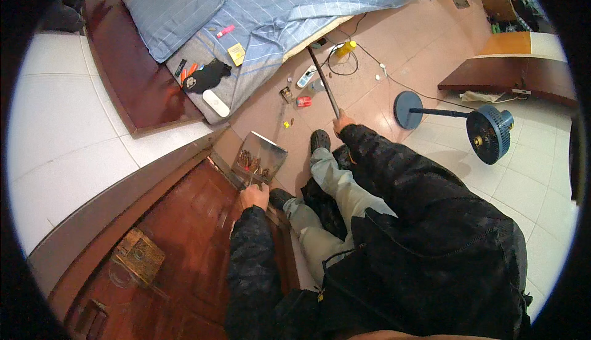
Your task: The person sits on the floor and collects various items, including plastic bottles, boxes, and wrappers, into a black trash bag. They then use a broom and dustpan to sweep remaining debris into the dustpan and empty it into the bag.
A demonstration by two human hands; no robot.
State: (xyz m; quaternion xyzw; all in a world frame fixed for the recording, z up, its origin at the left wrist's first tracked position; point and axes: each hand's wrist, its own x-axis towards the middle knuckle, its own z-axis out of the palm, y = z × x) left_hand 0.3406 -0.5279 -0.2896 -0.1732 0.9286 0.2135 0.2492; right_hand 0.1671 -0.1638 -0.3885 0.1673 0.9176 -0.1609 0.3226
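Note:
My left hand (255,196) is closed round the handle of a dustpan (276,149), which rests on the floor by the wooden door. Brown litter (251,162) lies inside the pan. In my right hand (343,120) is a long dark broom-like handle (326,84), slanting away toward the bed. Its far end goes under the bed's edge, so whatever head it has is hidden. Between pan and bed lie a red pack (304,101), a small dark box (286,95), a white-and-blue bottle (306,76) and a yellow scrap (286,125).
The bed (265,7) with blue striped bedding spans the far side. A yellow bottle (346,48) and looping cables lie beside it. To the right, a blue standing fan (489,133) has its round base (407,109) on the floor. A wooden door (184,247) stands at near left.

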